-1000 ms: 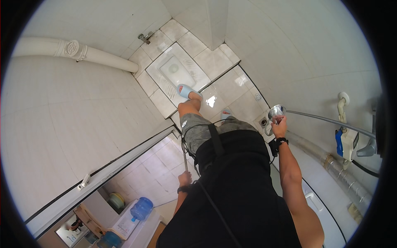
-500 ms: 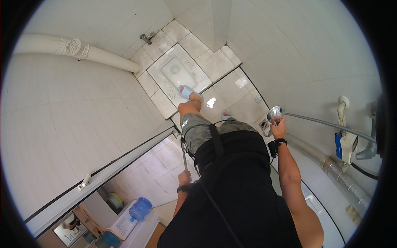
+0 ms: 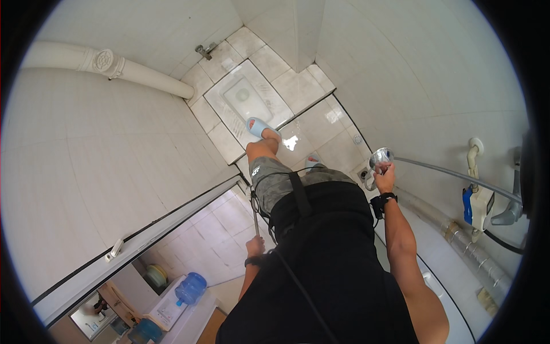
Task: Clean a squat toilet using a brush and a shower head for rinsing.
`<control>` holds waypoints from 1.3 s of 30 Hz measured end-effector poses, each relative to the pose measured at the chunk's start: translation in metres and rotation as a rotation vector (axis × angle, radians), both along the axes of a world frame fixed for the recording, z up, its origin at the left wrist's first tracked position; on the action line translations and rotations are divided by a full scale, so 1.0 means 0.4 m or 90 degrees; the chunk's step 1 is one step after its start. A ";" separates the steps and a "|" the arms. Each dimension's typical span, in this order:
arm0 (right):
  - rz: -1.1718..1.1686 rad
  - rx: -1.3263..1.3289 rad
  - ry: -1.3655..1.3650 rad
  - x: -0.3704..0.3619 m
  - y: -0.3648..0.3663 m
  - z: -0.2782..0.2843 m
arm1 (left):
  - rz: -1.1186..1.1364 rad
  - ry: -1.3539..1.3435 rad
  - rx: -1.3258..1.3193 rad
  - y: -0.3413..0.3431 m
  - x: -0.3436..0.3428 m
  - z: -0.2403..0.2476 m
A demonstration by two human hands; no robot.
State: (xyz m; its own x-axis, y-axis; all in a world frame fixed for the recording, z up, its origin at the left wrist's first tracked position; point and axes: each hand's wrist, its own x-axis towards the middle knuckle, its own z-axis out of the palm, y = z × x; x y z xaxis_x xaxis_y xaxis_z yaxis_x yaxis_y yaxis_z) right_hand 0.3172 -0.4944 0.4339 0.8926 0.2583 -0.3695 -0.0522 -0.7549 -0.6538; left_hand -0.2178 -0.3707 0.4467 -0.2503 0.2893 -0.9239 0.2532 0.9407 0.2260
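Perhaps a drain (image 3: 362,174) below shower head (image 3: 380,155)

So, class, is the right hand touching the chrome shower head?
Touching: the head view shows the right hand gripping the shower head at its near side.

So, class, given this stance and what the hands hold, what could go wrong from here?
Slipping: one light-blue slipper is on the squat toilet and the floor tiles shine, so footing may be poor.
Snagging: the dark cable by the left hip hangs near the thin rod in the left hand; they might tangle.
Splashing: any spray from the shower head in the right hand might reach the white-and-blue wall unit.
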 end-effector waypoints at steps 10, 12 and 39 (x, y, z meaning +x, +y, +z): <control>0.009 0.031 -0.039 0.016 -0.003 -0.020 | -0.087 -0.001 0.040 0.022 -0.004 -0.022; 0.002 -0.011 -0.010 0.015 0.009 -0.006 | -0.072 0.021 0.027 0.035 0.005 -0.014; -0.011 0.034 -0.008 -0.009 0.016 -0.044 | -0.061 -0.006 0.034 0.036 -0.011 -0.012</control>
